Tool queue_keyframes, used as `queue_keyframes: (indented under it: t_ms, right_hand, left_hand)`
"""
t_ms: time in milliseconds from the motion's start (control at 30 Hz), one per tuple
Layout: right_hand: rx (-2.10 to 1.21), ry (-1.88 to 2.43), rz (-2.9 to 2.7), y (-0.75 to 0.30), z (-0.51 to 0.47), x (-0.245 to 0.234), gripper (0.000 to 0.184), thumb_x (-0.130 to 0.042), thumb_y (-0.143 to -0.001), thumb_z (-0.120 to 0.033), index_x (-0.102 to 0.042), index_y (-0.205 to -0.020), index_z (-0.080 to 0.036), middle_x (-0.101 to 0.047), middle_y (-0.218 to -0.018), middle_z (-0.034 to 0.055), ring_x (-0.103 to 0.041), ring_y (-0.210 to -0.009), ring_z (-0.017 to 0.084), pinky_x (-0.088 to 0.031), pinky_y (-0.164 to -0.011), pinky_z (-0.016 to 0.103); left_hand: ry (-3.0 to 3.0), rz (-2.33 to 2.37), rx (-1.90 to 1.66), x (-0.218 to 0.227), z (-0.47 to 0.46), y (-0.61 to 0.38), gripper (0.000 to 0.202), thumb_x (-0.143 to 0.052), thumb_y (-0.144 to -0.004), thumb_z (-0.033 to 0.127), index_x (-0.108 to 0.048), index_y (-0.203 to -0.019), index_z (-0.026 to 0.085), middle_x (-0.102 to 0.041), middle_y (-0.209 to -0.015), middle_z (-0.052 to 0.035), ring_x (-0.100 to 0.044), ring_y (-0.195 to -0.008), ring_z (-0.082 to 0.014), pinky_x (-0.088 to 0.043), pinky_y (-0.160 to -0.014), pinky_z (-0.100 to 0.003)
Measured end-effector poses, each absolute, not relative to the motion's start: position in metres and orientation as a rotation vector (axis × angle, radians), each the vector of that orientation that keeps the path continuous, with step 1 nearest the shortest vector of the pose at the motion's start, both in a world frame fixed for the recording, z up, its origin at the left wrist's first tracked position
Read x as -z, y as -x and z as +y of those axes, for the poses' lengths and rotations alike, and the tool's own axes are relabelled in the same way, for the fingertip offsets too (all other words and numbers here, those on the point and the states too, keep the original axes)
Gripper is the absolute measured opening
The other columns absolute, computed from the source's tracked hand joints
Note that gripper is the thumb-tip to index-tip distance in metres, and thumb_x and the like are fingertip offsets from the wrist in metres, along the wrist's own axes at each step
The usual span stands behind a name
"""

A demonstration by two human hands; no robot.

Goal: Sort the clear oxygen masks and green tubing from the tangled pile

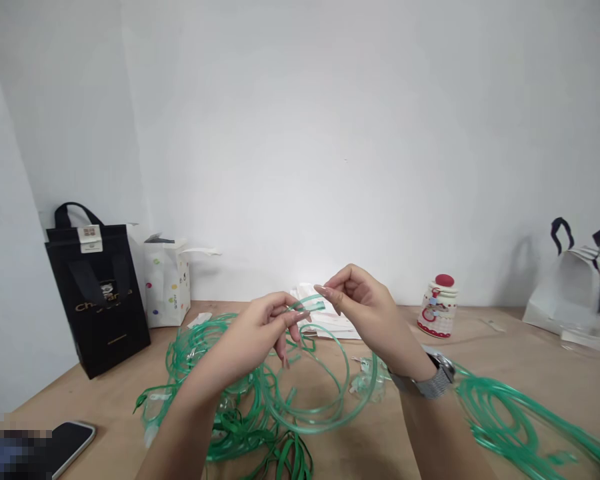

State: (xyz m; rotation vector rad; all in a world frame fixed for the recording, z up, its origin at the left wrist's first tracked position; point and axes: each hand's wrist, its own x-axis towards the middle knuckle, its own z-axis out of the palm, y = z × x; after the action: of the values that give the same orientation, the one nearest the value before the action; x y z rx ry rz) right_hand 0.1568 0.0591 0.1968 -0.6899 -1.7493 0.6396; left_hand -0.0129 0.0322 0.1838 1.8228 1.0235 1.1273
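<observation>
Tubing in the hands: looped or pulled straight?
Looped: the green tubing curves round in wide rings below the left hand and right hand.

The left hand and right hand pinch a looped green tube above the desk; a tangled green heap lies left, a green coil near right, a black bag far left, a jar far right

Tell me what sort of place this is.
Probably a makeshift indoor workspace, though home or workshop is hard to tell: coils of green tubing share a brown tabletop with a black carrier bag.
</observation>
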Motion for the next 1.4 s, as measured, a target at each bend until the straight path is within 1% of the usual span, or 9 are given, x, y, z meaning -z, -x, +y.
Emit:
queue_keyframes:
  t_ms: [300, 400, 500, 567, 700, 867, 967, 1100, 1400]
  right_hand:
    - [-0.885, 0.682, -1.633, -0.155, 0.056, -0.199, 0.026, -0.064, -0.076, -0.041, -0.052, -0.084, -0.02, -0.032, -0.048, -0.0109, -0.028, -0.042, 0.007, -0.022, -0.04, 0.021]
    - [-1.213, 0.51, -1.505, -0.154, 0.062, -0.198, 0.028, -0.06, -0.079, -0.044, -0.057, -0.093, -0.02, -0.044, -0.055, -0.0075, -0.037, -0.043, 0.007, -0.03, -0.042, 0.02]
    - [-1.532, 0.349, -1.3, -0.148, 0.076, -0.193, 0.038, -0.044, -0.085, -0.051, -0.063, -0.098, -0.021, -0.062, -0.086, 0.0036, -0.058, -0.075, 0.013, -0.047, -0.063, 0.024]
    - [-1.632, 0.287, -1.257, -0.139, 0.084, -0.184, 0.038, -0.043, -0.087, -0.05, -0.064, -0.102, -0.021, -0.061, -0.109, 0.0063, -0.057, -0.099, 0.015, -0.047, -0.08, 0.026]
    - [-1.863, 0.225, -1.557, -0.113, 0.091, -0.154, 0.038, -0.068, -0.072, -0.034, -0.063, -0.108, -0.021, -0.054, -0.126, 0.0077, -0.05, -0.115, 0.02, -0.042, -0.092, 0.032]
    - [-2.144, 0.253, -2.111, -0.1, 0.095, -0.129, 0.056, -0.081, -0.05, -0.027, -0.066, -0.104, -0.021, -0.069, -0.081, 0.0001, -0.066, -0.073, 0.014, -0.051, -0.068, 0.026]
    - [-1.816, 0.478, -2.335, -0.122, 0.099, -0.141, 0.033, -0.075, -0.057, -0.033, -0.071, -0.088, -0.019, -0.06, -0.054, -0.0061, -0.057, -0.049, 0.009, -0.047, -0.054, 0.021]
    - [-1.094, 0.841, -2.386, -0.169, 0.096, -0.177, 0.012, -0.071, -0.065, -0.027, -0.073, -0.073, -0.017, -0.055, -0.05, -0.0048, -0.045, -0.048, 0.008, -0.036, -0.048, 0.02]
    - [-0.959, 0.36, -1.947, -0.193, 0.07, -0.199, 0.007, -0.071, -0.07, -0.023, -0.075, -0.076, -0.023, -0.054, -0.062, 0.0008, -0.047, -0.059, 0.013, -0.035, -0.052, 0.027]
  left_hand:
    - [-1.94, 1.087, -1.312, -0.184, 0.029, 0.007, 0.021, -0.043, -0.088, 0.034, -0.056, -0.079, 0.02, -0.04, -0.062, 0.0054, -0.036, -0.055, -0.0104, -0.028, -0.05, -0.022]
    - [-1.883, 1.022, -1.347, -0.185, 0.029, 0.01, 0.023, -0.044, -0.087, 0.035, -0.054, -0.074, 0.02, -0.036, -0.058, 0.0062, -0.031, -0.051, -0.0096, -0.025, -0.047, -0.021]
    - [-1.666, 0.929, -1.604, -0.188, 0.03, 0.017, 0.024, -0.046, -0.086, 0.037, -0.051, -0.072, 0.019, -0.034, -0.051, 0.0079, -0.026, -0.043, -0.0075, -0.02, -0.041, -0.02]
    - [-1.503, 0.854, -1.783, -0.191, 0.032, 0.024, 0.024, -0.048, -0.086, 0.037, -0.051, -0.072, 0.018, -0.033, -0.047, 0.0086, -0.023, -0.039, -0.0059, -0.018, -0.039, -0.018]
    - [-1.321, 0.741, -1.908, -0.196, 0.032, 0.042, 0.019, -0.053, -0.085, 0.032, -0.055, -0.074, 0.017, -0.035, -0.046, 0.0084, -0.022, -0.038, -0.0035, -0.019, -0.036, -0.013]
    - [-1.257, 0.812, -1.936, -0.2, 0.025, 0.071, 0.017, -0.051, -0.086, 0.025, -0.058, -0.075, 0.015, -0.037, -0.048, 0.007, -0.023, -0.037, -0.0028, -0.02, -0.034, -0.01]
    - [-1.314, 0.966, -1.925, -0.199, 0.022, 0.09, 0.017, -0.051, -0.086, 0.025, -0.061, -0.076, 0.015, -0.041, -0.05, 0.0056, -0.025, -0.039, -0.0032, -0.022, -0.034, -0.011]
    - [-1.392, 1.11, -1.979, -0.194, 0.02, 0.109, 0.016, -0.057, -0.082, 0.031, -0.062, -0.074, 0.018, -0.042, -0.052, 0.0058, -0.028, -0.039, -0.0038, -0.022, -0.035, -0.014]
    - [-1.707, 1.251, -1.407, -0.195, 0.023, 0.077, 0.026, -0.054, -0.081, 0.039, -0.059, -0.069, 0.017, -0.045, -0.054, 0.0043, -0.029, -0.044, -0.0076, -0.022, -0.042, -0.019]
